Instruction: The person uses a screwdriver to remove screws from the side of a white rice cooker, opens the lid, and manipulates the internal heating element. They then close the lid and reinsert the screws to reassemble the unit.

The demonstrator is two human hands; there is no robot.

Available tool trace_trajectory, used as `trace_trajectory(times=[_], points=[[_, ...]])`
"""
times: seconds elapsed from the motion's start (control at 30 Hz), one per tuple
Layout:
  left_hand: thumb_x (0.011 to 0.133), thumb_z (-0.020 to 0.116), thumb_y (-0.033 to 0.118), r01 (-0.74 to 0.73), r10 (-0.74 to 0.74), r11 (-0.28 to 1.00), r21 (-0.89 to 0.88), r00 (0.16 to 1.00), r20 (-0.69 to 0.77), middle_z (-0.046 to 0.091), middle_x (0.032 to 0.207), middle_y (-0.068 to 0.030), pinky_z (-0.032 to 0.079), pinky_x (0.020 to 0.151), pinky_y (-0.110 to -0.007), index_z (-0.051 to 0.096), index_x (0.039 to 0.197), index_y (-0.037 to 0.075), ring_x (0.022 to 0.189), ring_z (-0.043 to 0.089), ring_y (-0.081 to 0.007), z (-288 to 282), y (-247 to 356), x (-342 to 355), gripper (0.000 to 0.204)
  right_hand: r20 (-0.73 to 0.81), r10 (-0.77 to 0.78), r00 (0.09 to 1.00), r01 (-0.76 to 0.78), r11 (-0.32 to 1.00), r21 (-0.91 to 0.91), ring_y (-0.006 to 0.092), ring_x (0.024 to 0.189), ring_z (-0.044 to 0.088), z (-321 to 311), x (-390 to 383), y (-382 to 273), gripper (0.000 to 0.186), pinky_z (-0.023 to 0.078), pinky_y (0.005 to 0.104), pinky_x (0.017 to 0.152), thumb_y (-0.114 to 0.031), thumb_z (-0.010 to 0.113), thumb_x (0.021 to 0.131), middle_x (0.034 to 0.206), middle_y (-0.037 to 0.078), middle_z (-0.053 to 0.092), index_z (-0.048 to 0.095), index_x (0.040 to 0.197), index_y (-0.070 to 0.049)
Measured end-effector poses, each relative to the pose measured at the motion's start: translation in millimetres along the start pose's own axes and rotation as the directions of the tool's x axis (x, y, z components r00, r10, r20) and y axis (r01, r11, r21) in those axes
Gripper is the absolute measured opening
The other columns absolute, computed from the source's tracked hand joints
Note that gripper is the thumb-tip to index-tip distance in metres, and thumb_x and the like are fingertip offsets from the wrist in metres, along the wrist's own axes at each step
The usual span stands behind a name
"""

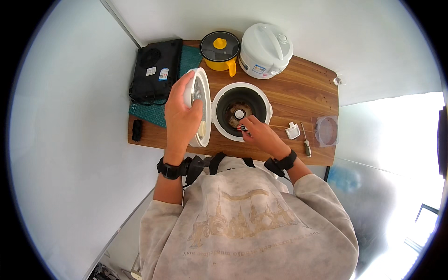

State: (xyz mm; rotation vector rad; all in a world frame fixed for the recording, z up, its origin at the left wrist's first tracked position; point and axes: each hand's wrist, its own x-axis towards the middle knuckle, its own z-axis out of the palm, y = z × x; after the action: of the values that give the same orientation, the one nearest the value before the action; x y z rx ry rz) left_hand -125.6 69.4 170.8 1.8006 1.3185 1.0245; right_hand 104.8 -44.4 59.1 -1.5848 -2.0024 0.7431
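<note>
An open white rice cooker [266, 95] stands near the table's front edge, its inner pot out. Inside the dark body shows a brownish, stained bottom with a round white-and-metal centre piece [239, 114]. Its hinged lid [206, 88] is raised on the left. My left hand [181, 116] grips that lid, thumb on the inner face and fingers round its outer edge. My right hand [262, 135] reaches over the cooker's near right rim. Between its pinched fingertips is a small red, black and white object [242, 127], mostly hidden, so its kind is unclear.
Behind stand a yellow pot [219, 63] with a glass lid and a second white rice cooker [266, 51]. A black appliance [156, 70] lies on a green mat [147, 113]. To the right are a white plastic part [293, 131], a screwdriver [306, 142] and a clear container [326, 131].
</note>
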Motion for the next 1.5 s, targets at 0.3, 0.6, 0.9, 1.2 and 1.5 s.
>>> trace_trajectory(times=[0.3, 0.6, 0.9, 1.2, 1.5], points=[[0.080, 0.057, 0.002, -0.040, 0.040, 0.999, 0.011, 0.999, -0.014, 0.064, 0.134, -0.0183, 0.050, 0.103, -0.041, 0.059, 0.137, 0.005, 0.118, 0.065, -0.0353, 1.5, -1.8, -0.3, 0.057, 0.109, -0.083, 0.991, 0.109, 0.961, -0.254, 0.0364, 0.077, 0.068, -4.5, 14.5, -17.3, 0.032, 0.058, 0.0451, 0.067, -0.011, 0.065, 0.091, 0.107, 0.017, 0.058, 0.052, 0.119, -0.005], [0.080, 0.057, 0.003, -0.051, 0.051, 0.999, 0.011, 0.998, -0.021, 0.064, 0.134, -0.0180, 0.050, 0.103, -0.041, 0.059, 0.137, 0.005, 0.118, 0.065, -0.0350, 1.5, -3.3, -1.7, 0.057, 0.230, -0.184, 0.956, 0.237, 0.944, -0.229, 0.0361, 0.080, 0.067, -13.9, 24.9, -15.9, 0.031, 0.057, 0.0444, 0.064, -0.013, 0.065, 0.091, 0.102, 0.016, 0.055, 0.049, 0.116, -0.003], [0.080, 0.057, 0.005, -0.053, 0.054, 0.998, 0.026, 0.998, -0.032, 0.064, 0.134, -0.0177, 0.050, 0.103, -0.041, 0.060, 0.136, 0.006, 0.118, 0.064, -0.0357, 1.0, -0.9, -1.7, 0.055, 0.155, -0.236, 0.959, 0.278, 0.883, -0.379, 0.0261, 0.094, 0.068, -12.0, 35.9, -21.1, 0.034, 0.059, 0.0379, 0.062, -0.019, 0.067, 0.091, 0.103, 0.016, 0.058, 0.054, 0.117, -0.001], [0.080, 0.057, 0.006, -0.051, 0.051, 0.999, 0.010, 0.998, -0.034, 0.064, 0.134, -0.0166, 0.049, 0.104, -0.042, 0.061, 0.136, 0.007, 0.120, 0.063, -0.0356, -0.9, -3.2, -1.3, 0.056, 0.203, -0.137, 0.970, 0.214, 0.879, -0.427, 0.0328, 0.062, 0.066, -8.1, 50.6, -29.9, 0.037, 0.053, 0.0431, 0.054, -0.031, 0.067, 0.090, 0.080, 0.014, 0.065, 0.057, 0.111, -0.002], [0.079, 0.057, 0.004, -0.059, 0.059, 0.998, 0.008, 0.997, -0.039, 0.063, 0.135, -0.0165, 0.047, 0.107, -0.041, 0.060, 0.136, 0.006, 0.123, 0.062, -0.0358, -0.6, -3.3, 0.0, 0.057, 0.272, 0.091, 0.958, 0.078, 0.831, -0.551, 0.0292, 0.061, 0.069, -8.6, 62.0, -32.6, 0.037, 0.054, 0.0421, 0.054, -0.040, 0.067, 0.091, 0.068, 0.013, 0.069, 0.066, 0.095, -0.003]])
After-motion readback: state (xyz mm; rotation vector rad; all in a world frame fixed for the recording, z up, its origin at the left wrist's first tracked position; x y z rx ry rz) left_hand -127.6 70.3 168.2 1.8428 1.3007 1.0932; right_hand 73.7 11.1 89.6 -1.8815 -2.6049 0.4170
